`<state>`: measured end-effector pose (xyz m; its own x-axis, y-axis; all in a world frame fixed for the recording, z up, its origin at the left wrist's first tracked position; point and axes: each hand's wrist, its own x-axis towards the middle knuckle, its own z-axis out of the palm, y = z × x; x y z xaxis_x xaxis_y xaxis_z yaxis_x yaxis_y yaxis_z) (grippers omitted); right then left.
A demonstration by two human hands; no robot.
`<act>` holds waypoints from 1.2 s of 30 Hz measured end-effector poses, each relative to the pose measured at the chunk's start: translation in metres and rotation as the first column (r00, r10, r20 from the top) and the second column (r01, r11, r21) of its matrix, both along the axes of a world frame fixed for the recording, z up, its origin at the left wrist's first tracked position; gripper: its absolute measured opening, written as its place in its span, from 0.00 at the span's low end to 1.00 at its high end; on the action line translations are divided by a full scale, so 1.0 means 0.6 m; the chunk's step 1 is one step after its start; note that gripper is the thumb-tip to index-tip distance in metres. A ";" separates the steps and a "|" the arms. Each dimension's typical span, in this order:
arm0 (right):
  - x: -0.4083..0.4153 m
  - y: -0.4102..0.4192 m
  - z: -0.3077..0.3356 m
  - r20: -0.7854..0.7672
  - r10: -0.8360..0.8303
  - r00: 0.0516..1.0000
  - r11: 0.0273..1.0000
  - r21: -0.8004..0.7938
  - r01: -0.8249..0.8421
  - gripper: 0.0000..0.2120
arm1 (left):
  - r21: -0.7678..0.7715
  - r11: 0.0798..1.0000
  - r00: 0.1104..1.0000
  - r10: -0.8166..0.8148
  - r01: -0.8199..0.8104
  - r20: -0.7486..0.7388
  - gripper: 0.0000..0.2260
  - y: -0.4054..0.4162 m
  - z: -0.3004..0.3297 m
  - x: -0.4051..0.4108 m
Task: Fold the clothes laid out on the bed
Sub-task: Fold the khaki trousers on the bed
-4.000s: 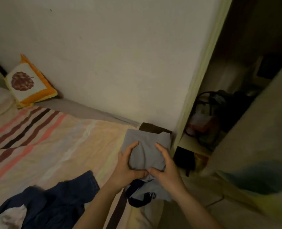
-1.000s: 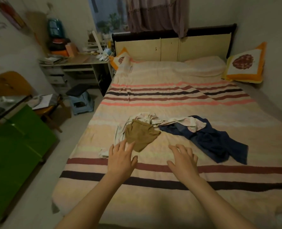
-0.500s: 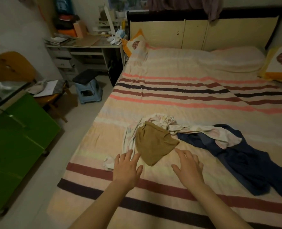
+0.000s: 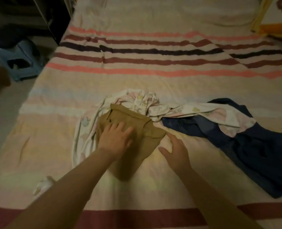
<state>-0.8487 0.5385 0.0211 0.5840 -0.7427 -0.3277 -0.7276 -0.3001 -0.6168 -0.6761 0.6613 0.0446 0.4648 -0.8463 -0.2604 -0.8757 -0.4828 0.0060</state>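
While the left hand (image 4: 116,138) lies flat on the tan cloth (image 4: 137,144), the right hand (image 4: 175,150) hovers loose beside it. The cloth's narrow end points toward the person on the bed (image 4: 153,83).

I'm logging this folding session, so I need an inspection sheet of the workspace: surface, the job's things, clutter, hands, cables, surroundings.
Surface: striped bedspread, lightly wrinkled.
Job's things: tan garment lying partly on a crumpled pale printed garment; one end of the printed garment drapes over a navy garment. All unfolded.
Clutter: small white scrap of cloth near the left forearm.
Hands: left hand rests flat on the tan garment; right hand open beside it over the bedspread, contact unclear.
Cables: nothing seen.
Surroundings: blue stool on the floor at left; orange-edged cushion at top right.
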 end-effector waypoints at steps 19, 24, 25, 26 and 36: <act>0.063 -0.104 -0.206 0.247 -0.072 0.966 0.997 0.027 0.068 0.09 | -0.427 0.893 0.924 -0.274 0.141 -0.267 0.23 -0.139 -0.201 0.144; 0.062 -0.087 -0.176 0.317 -0.028 0.948 1.000 0.007 0.027 0.12 | -0.437 0.897 0.843 -0.178 -0.074 -0.508 0.21 -0.074 -0.163 0.148; 0.063 -0.082 -0.166 0.339 -0.013 0.941 1.000 0.010 0.011 0.13 | -0.443 0.890 0.828 -0.169 -0.104 -0.534 0.19 -0.062 -0.154 0.145; 0.063 -0.077 -0.154 0.360 0.002 0.933 1.000 0.027 -0.013 0.13 | -0.451 0.881 0.813 -0.157 -0.140 -0.561 0.19 -0.051 -0.143 0.141; 0.043 -0.012 0.010 0.571 0.106 0.814 0.923 0.249 -0.295 0.06 | -0.480 0.735 0.560 -0.165 -0.480 -0.812 0.13 0.066 0.001 0.092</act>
<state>-0.8226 0.5314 0.0271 0.8584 -0.5015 -0.1075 -0.1952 -0.1255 -0.9727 -0.6209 0.7008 0.0454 0.4903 -0.8696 -0.0578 -0.2550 -0.2065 0.9446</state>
